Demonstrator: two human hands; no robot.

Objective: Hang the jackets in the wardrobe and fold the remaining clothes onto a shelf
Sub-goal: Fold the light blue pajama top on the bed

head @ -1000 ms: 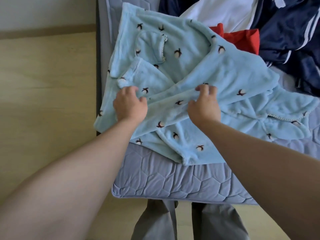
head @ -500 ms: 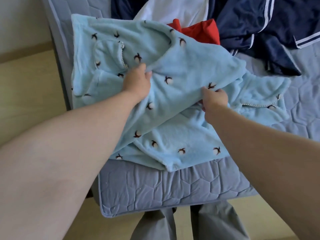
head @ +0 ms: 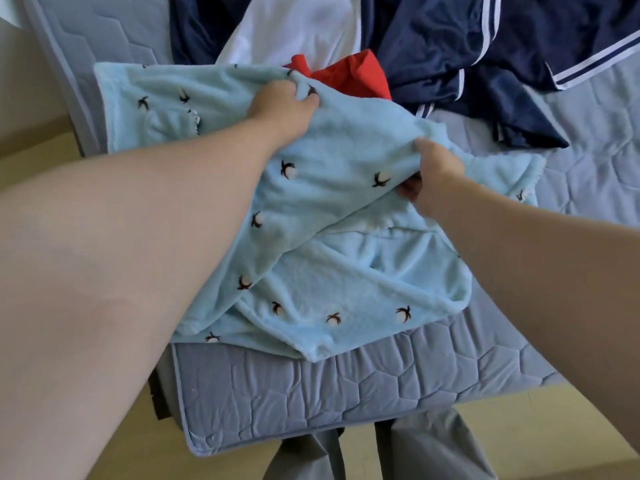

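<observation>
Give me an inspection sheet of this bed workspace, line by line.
Surface: grey-blue quilted mattress, near corner in view.
Job's things: light blue fleece garment spread at that corner, partly folded over itself; navy striped jacket, white garment and red garment heaped behind it.
Clutter: nothing seen.
Grippers: left hand grips the fleece near its far edge; right hand grips a fold at its right side.
Cables: nothing seen.
Surroundings: pale wooden floor; the person's grey trouser legs below the mattress.

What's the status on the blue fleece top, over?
Left grip and right grip both holding blue fleece top on mattress. Red garment at its far edge.
</observation>
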